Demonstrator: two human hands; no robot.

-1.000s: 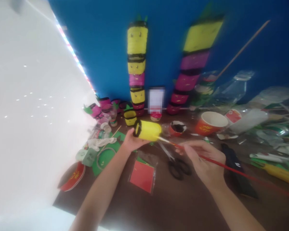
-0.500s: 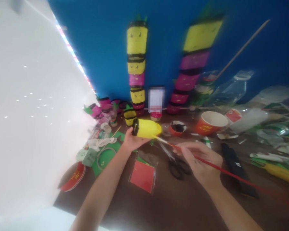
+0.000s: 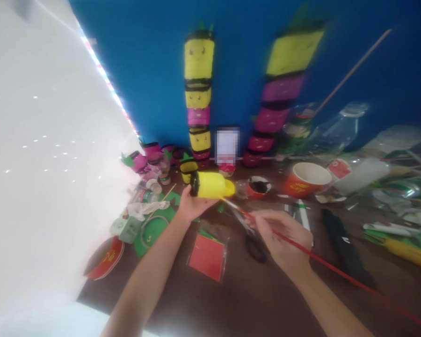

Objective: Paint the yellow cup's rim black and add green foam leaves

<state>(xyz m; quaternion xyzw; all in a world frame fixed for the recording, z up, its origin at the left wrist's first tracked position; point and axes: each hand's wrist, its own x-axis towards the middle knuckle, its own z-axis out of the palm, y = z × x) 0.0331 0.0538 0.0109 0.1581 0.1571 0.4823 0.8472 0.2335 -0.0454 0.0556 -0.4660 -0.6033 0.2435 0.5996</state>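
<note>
My left hand (image 3: 196, 206) is closed round a yellow painted container (image 3: 212, 185), perhaps a cut bottle, with a black band at its left end. It lies sideways across the palm, and some fingers are hidden behind it. In my right hand (image 3: 284, 234) is a long red-handled paintbrush (image 3: 323, 261), gripped like a pen. Its yellow-coated tip touches the container's lower side near the right end. Scissors (image 3: 254, 248) with black handles lie on the table, partly behind my right hand. Beneath my hands is a clear packet of red paper (image 3: 206, 256).
Stacks of painted yellow and magenta containers (image 3: 198, 58) stand before the blue wall. A small cup of dark paint (image 3: 258, 186), a red paper cup (image 3: 308, 180) and clear plastic bottles (image 3: 340, 126) are at the right. Green paper (image 3: 143, 243) and a red bowl (image 3: 107, 257) lie left.
My right hand with the paintbrush has moved left and slightly down. The brush tip has shifted left along the container, which has moved slightly left and up in view.
</note>
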